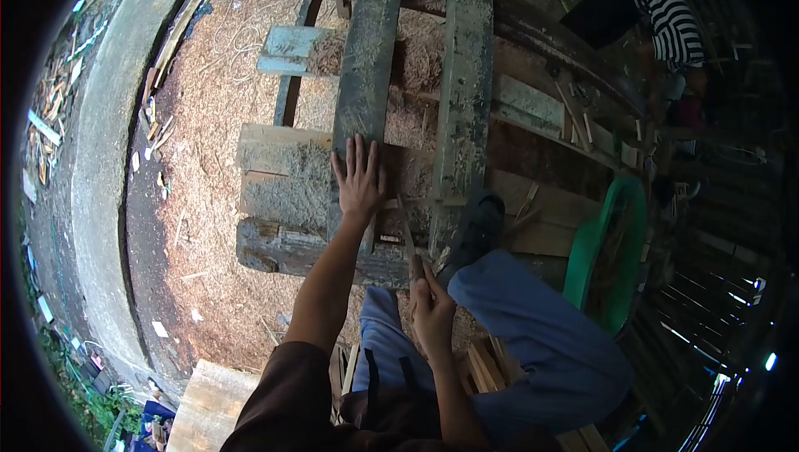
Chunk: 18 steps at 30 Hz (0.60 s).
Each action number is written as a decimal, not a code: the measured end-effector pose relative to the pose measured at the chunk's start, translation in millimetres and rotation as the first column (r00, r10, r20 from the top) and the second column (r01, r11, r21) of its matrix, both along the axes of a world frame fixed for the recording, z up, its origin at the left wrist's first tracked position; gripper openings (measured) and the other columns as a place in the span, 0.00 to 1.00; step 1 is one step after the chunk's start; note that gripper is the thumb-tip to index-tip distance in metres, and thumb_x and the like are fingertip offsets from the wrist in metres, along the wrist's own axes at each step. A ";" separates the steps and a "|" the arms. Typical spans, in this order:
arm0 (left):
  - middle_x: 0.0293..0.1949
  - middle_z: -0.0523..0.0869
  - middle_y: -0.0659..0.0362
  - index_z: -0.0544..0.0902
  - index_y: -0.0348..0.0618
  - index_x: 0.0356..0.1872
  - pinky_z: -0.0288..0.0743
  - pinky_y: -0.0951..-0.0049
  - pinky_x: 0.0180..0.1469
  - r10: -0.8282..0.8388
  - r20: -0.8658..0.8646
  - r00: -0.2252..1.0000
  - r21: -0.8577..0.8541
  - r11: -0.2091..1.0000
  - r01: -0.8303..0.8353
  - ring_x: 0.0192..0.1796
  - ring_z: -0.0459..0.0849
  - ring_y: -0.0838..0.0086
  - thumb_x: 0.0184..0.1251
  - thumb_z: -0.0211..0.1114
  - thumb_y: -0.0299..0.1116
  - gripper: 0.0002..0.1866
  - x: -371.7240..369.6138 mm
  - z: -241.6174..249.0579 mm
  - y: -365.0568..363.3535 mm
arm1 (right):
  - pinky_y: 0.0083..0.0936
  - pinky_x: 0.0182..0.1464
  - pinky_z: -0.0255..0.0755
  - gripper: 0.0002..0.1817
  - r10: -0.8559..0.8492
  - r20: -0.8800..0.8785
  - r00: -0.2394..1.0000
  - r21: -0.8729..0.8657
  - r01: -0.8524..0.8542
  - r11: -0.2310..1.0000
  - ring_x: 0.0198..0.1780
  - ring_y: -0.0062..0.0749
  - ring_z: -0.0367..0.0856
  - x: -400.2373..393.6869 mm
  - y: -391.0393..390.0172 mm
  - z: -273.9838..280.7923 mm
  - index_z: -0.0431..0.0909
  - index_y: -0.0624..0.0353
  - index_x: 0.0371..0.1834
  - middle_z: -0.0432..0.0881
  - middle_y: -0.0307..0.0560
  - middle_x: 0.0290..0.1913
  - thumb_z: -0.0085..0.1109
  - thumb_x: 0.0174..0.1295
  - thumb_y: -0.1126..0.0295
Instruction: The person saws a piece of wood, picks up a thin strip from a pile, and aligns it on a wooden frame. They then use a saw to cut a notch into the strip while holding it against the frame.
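Note:
My left hand point(358, 181) lies flat with its fingers spread on a grey, weathered plank point(366, 61) that runs away from me. Lower down, my right hand point(433, 315) is wrapped round the handle of a long, narrow-bladed tool point(405, 223); its exact kind is hard to make out. The blade points away from me, beside the left plank and in the gap before a second long plank point(464, 111). Both planks rest across several wider boards point(283, 165) and a thick, worn beam point(283, 248).
Wood shavings point(208, 161) cover the ground. A green plastic tub point(580, 265) stands at the right. My shoe point(481, 227) is close to the second plank. Another person in a striped shirt point(674, 23) is at the upper right. A concrete kerb point(104, 161) runs along the left.

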<state>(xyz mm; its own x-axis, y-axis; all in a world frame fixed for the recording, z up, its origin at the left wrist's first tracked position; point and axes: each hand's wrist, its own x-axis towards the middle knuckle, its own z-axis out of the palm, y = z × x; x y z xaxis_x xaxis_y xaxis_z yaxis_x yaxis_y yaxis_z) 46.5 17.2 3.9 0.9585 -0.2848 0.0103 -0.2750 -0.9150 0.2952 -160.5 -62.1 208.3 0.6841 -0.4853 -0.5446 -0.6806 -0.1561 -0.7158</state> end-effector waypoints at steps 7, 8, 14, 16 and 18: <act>0.88 0.51 0.54 0.56 0.51 0.86 0.29 0.41 0.87 -0.137 -0.132 0.982 -0.015 0.991 0.136 0.90 0.44 0.63 0.79 0.54 0.47 0.38 4.3 0.4 0.9 | 0.25 0.31 0.69 0.25 -0.070 -0.063 0.996 0.070 0.075 0.995 0.28 0.19 0.74 14.5 -5.3 10.7 0.76 0.67 0.74 0.78 0.39 0.27 0.50 0.84 0.61; 0.88 0.52 0.55 0.56 0.50 0.86 0.29 0.41 0.88 -0.123 -0.129 0.984 -0.006 0.992 0.123 0.90 0.44 0.64 0.79 0.54 0.47 0.39 4.7 0.1 0.1 | 0.23 0.25 0.61 0.24 -0.108 -0.105 0.989 0.127 0.121 0.985 0.22 0.15 0.66 22.6 -7.9 16.5 0.76 0.64 0.75 0.70 0.33 0.23 0.52 0.84 0.60; 0.88 0.52 0.55 0.57 0.50 0.86 0.30 0.41 0.88 -0.127 -0.129 0.983 0.007 0.992 0.129 0.90 0.44 0.64 0.79 0.54 0.48 0.38 4.7 2.7 -0.7 | 0.20 0.31 0.69 0.24 -0.100 -0.238 0.966 0.198 0.149 0.969 0.28 0.13 0.75 54.7 -36.1 39.0 0.78 0.67 0.72 0.82 0.38 0.30 0.55 0.82 0.63; 0.88 0.52 0.55 0.58 0.50 0.86 0.30 0.41 0.88 -0.122 -0.130 0.984 0.010 0.992 0.125 0.90 0.44 0.64 0.79 0.54 0.47 0.38 5.5 1.9 -0.8 | 0.21 0.32 0.70 0.24 -0.083 -0.203 0.976 0.169 0.119 0.978 0.29 0.13 0.75 47.5 -30.6 29.0 0.78 0.67 0.72 0.82 0.38 0.30 0.56 0.82 0.62; 0.88 0.52 0.55 0.58 0.49 0.86 0.30 0.41 0.88 -0.126 -0.134 0.983 0.014 0.992 0.129 0.90 0.44 0.64 0.79 0.54 0.47 0.38 2.4 3.0 -2.2 | 0.22 0.33 0.70 0.24 -0.120 -0.125 0.985 0.105 0.133 0.986 0.31 0.15 0.76 34.2 -18.7 7.2 0.78 0.67 0.72 0.82 0.39 0.30 0.56 0.81 0.62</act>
